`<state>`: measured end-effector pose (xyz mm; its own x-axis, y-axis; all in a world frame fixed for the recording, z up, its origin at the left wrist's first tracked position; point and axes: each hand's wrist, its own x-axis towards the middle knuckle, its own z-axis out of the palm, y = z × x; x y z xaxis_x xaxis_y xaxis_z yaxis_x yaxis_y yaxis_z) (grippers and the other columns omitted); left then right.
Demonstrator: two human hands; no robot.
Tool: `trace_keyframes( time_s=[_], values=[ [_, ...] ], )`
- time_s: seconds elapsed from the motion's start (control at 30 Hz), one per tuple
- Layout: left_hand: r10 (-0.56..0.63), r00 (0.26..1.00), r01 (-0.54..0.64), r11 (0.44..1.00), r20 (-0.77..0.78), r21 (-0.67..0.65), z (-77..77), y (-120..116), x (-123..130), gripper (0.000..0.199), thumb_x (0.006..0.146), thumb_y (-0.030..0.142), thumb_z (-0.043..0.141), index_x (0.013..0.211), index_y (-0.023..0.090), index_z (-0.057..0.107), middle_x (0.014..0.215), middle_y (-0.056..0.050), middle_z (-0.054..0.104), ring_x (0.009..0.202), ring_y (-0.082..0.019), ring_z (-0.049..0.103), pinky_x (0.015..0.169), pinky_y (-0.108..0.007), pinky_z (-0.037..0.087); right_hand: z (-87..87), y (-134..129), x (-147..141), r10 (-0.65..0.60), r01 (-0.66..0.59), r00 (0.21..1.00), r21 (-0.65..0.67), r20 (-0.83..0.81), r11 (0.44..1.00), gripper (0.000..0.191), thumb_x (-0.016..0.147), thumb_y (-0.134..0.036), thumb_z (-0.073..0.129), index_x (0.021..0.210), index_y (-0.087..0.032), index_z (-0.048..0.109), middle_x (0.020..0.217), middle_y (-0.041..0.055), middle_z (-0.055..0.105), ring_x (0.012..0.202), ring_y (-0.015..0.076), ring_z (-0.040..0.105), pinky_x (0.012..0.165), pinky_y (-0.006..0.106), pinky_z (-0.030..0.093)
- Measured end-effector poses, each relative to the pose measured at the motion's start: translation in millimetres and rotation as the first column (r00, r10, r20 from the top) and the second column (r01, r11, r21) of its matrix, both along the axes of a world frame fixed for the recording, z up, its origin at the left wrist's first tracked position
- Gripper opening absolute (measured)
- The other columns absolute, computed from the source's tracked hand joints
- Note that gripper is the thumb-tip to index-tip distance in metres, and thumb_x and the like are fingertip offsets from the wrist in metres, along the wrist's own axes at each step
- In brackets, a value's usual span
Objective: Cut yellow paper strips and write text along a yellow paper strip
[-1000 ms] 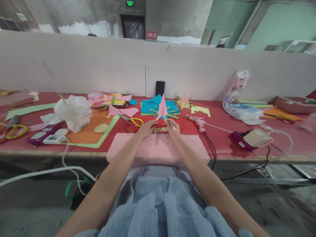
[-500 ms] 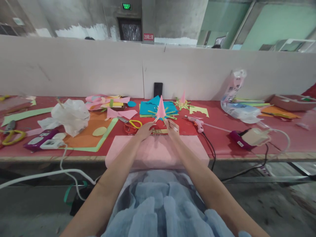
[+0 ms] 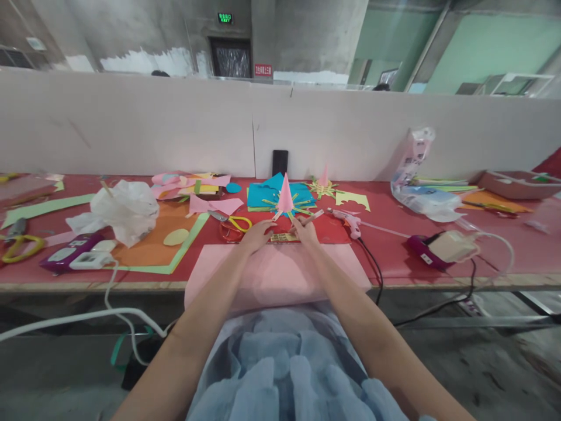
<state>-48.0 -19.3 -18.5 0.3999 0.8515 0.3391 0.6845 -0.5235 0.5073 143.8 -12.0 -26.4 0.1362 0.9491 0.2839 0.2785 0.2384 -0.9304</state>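
A paper craft stands in front of me: a pink paper cone (image 3: 285, 196) over thin green and yellow strips that spread out like rays. My left hand (image 3: 258, 235) lies at its near left side. The fingertips are by the end of one strip, with thumb and fingers apart. My right hand (image 3: 305, 231) is closed around a slim white pen (image 3: 312, 216) at the near right side of the craft. Its tip is hidden by the fingers. Under the craft are blue paper sheets (image 3: 258, 192). A small gold-coloured strip (image 3: 283, 237) lies between my hands.
Yellow-handled scissors (image 3: 239, 223) lie left of my hands, a pink glue gun (image 3: 350, 223) right. Behind stand a second cone craft (image 3: 324, 182) and a black phone (image 3: 280, 161). Crumpled white plastic (image 3: 127, 210) and a purple power strip (image 3: 72, 255) are at left, another purple power strip (image 3: 427, 250) at right.
The pen in my right hand has swung round; its outer end now points up and to the right instead of toward me. My left hand stays about where it was.
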Motion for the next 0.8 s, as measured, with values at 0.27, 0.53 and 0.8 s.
trace_keyframes(
  time_s=[0.27,0.53,0.8],
  values=[
    [-0.009,1.000,0.009,1.000,0.010,-0.002,1.0,0,0,0.034,0.087,0.025,0.045,0.119,0.020,0.058,0.133,-0.006,0.053,0.125,-0.018,0.047,0.109,-0.034,0.032,7.4,-11,1,-0.084,0.084,0.996,0.031,0.014,0.996,0.044,0.074,-0.062,0.052,0.059,-0.023,0.040,0.048,-0.0016,0.056,0.045,0.0142,0.057,0.044,0.023,0.043],
    [-0.002,1.000,0.002,1.000,-0.001,-0.015,4.7,-3,1,0.035,0.086,0.023,0.046,0.119,0.021,0.058,0.133,-0.005,0.053,0.124,-0.018,0.047,0.109,-0.035,0.033,5.6,-9,2,-0.042,0.042,0.999,0.004,0.022,0.999,0.039,0.074,-0.053,0.055,0.057,-0.023,0.037,0.046,-0.0028,0.055,0.044,0.0149,0.057,0.041,0.022,0.038],
    [-0.003,1.000,0.003,1.000,-0.006,-0.003,5.9,-3,1,0.035,0.086,0.021,0.046,0.118,0.021,0.059,0.133,-0.005,0.054,0.124,-0.018,0.048,0.109,-0.034,0.033,10.1,-14,2,-0.053,0.050,0.989,0.025,0.138,0.998,0.034,0.076,-0.047,0.053,0.055,-0.023,0.039,0.043,-0.0044,0.050,0.041,0.0123,0.049,0.043,0.023,0.036]
  ],
)
